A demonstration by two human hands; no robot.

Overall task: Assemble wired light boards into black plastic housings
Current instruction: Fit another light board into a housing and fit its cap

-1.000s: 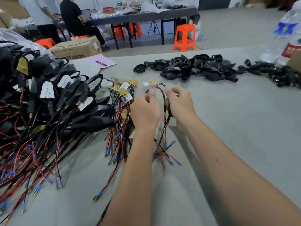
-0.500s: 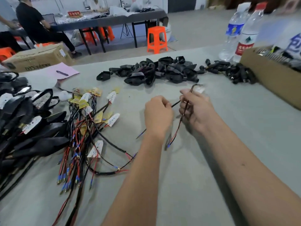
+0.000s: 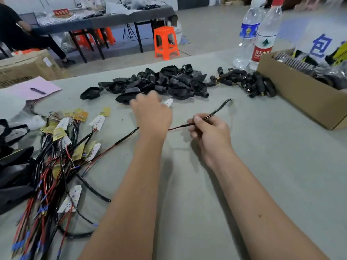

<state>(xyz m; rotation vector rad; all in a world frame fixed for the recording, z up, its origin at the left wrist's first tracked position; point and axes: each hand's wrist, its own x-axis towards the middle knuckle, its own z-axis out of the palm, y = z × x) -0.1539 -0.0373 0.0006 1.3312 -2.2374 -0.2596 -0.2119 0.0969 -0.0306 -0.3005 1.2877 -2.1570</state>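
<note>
Since a moment ago, left hand (image 3: pixel 152 113) has left the wire, reaching toward the black housings (image 3: pixel 161 82); fingers blurred, grip cannot be told, probably fetching a shell. Light board (image 3: pixel 168 102) just beyond it. Right hand (image 3: pixel 208 128) pinches the wire lead (image 3: pixel 216 111), keeping it lifted for threading.

On the table (image 3: pixel 262 184), the heap of plastic housings (image 3: pixel 163 83) lies at the far middle, with a cardboard box (image 3: pixel 304 102) to its right and two water bottles (image 3: pixel 257 34) behind. The tangle of wired light boards (image 3: pixel 62 156) lies at the left, a sheet of paper (image 3: pixel 28 89) beyond it.
</note>
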